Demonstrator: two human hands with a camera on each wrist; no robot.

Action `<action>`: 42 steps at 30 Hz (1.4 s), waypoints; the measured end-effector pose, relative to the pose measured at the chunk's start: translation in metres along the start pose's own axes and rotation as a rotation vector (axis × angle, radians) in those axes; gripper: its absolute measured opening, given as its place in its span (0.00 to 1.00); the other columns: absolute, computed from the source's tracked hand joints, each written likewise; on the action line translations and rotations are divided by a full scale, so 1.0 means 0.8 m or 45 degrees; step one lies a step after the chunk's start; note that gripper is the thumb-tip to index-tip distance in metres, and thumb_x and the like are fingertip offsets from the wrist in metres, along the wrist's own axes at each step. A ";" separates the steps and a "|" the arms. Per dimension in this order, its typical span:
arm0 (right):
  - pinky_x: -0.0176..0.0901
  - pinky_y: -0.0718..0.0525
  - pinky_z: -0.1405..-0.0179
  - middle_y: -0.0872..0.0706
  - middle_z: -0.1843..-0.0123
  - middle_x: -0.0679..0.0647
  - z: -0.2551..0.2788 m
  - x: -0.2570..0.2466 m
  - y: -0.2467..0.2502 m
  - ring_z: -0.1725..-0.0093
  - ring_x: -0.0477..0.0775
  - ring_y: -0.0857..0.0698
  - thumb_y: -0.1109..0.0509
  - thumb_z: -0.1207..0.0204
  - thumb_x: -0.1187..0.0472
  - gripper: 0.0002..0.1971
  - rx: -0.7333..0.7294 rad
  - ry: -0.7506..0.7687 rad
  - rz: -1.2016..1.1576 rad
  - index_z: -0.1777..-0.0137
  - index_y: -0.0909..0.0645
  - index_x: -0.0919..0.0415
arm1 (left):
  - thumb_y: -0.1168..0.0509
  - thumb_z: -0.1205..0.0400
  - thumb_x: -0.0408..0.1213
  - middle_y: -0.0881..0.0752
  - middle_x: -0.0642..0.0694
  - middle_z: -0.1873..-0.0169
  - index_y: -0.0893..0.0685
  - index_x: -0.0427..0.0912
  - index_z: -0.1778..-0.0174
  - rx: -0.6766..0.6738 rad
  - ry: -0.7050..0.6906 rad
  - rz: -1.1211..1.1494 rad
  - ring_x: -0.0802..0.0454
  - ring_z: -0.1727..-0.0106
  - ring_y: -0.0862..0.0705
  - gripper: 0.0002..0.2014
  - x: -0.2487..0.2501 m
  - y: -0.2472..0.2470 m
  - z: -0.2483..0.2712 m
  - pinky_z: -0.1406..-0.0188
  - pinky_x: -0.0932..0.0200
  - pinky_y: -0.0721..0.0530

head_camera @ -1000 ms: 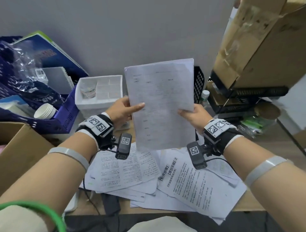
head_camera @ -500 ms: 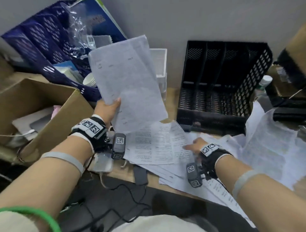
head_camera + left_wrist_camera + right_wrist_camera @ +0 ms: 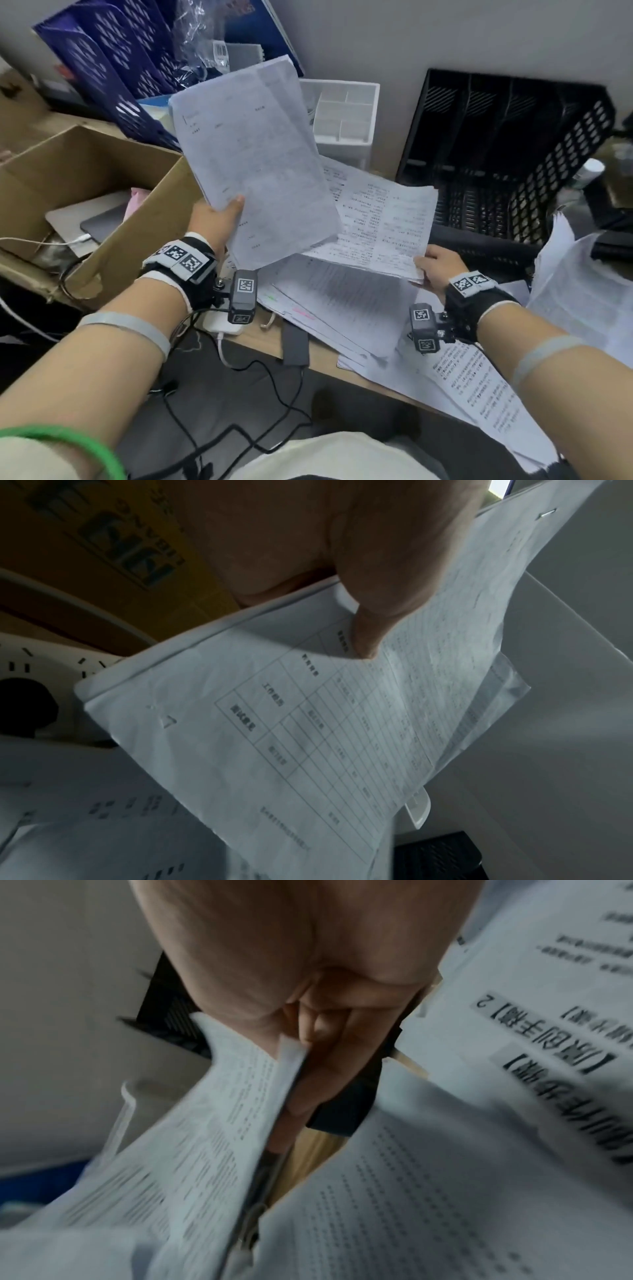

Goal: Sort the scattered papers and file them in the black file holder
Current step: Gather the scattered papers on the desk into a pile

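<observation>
My left hand holds a stapled sheaf of white papers upright above the desk's left side; in the left wrist view the thumb presses its printed table page. My right hand pinches the near corner of a second printed set, lifted off the scattered pile; the right wrist view shows this set gripped between thumb and fingers. The black file holder stands at the back right, its slots showing no papers.
A white divided organiser sits beside the holder. Blue file trays with plastic bags stand at the back left. An open cardboard box is at left. More sheets lie at right, and cables hang below the desk edge.
The right hand let go of the sheaf, dropped to the pile and has now lifted a second printed set. The left hand keeps the sheaf up. The head view swung left and down.
</observation>
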State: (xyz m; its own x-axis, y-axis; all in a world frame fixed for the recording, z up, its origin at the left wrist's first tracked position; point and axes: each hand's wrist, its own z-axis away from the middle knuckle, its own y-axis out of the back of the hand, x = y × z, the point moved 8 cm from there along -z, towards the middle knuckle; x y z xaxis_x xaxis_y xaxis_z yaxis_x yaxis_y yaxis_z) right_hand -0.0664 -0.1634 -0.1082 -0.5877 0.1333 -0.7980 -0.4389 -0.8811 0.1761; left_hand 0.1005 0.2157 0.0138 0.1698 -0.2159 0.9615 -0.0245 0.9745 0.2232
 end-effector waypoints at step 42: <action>0.40 0.24 0.36 0.12 0.39 0.49 0.042 0.049 -0.139 0.37 0.52 0.16 0.35 0.20 0.47 0.15 -0.434 0.346 1.070 0.39 0.15 0.50 | 0.32 0.16 0.31 0.12 0.43 0.41 0.18 0.42 0.40 -0.225 -0.057 0.253 0.45 0.39 0.12 0.10 0.013 -0.057 0.013 0.37 0.46 0.15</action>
State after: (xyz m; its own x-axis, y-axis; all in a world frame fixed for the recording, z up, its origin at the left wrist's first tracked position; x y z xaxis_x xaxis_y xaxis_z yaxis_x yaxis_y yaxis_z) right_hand -0.0636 -0.0452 -0.1401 -0.4239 -0.6777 -0.6009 0.3034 -0.7313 0.6108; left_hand 0.0930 0.1686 0.0151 0.1347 -0.0182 0.9907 0.1202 0.9927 0.0019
